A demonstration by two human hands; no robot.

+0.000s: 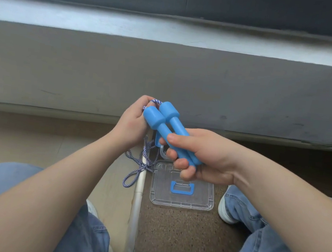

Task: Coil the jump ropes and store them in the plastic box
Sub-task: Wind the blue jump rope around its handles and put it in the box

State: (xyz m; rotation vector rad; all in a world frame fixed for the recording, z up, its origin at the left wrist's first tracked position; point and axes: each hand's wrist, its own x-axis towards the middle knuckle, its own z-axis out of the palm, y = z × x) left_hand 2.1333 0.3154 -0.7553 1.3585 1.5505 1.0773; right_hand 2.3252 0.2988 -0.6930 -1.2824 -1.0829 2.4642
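My right hand (201,154) grips the two blue jump rope handles (165,123) side by side, their thick ends pointing up and left. My left hand (132,122) holds the blue-and-white rope (142,162) near those thick ends, with a strand running over its fingers. The rest of the rope hangs below in loose loops down to the floor. A clear plastic lid with a blue handle (182,190) lies flat on the floor under my right hand. A bit of clear plastic with a blue part (161,148), partly hidden behind my hands, shows above the lid.
I sit with my jeans-clad legs (266,251) spread, white shoes (225,211) on either side of the lid. A pale strip (136,205) divides the light floor on the left from dark speckled carpet (179,237). A grey wall and ledge (167,74) stand ahead.
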